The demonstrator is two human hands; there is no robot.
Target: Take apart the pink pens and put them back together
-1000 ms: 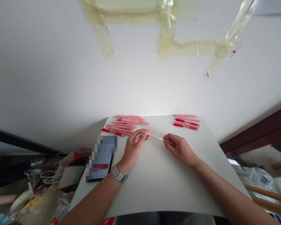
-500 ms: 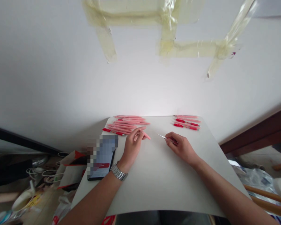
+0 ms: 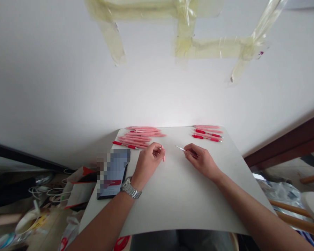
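Note:
My left hand (image 3: 147, 162) is curled round a pink pen barrel (image 3: 163, 157), whose end pokes out past the fingers. My right hand (image 3: 200, 160) pinches a thin pen refill (image 3: 180, 148), its tip pointing left toward the barrel; the two parts are apart. Behind my left hand lies a pile of several pink pen barrels (image 3: 140, 136). Near the far right corner of the white table (image 3: 178, 202) lie several assembled pink and red pens (image 3: 207, 132).
A phone (image 3: 113, 174) lies at the table's left edge beside my left wrist, which wears a metal watch (image 3: 130, 188). White wall with tape strips (image 3: 188, 45) rises behind. Bags and clutter (image 3: 54, 198) fill the floor on the left, wooden furniture (image 3: 290, 143) on the right.
The refill has come out of the pink barrel: a second ago they were joined between my hands. My left hand has since drawn the barrel back into its fingers.

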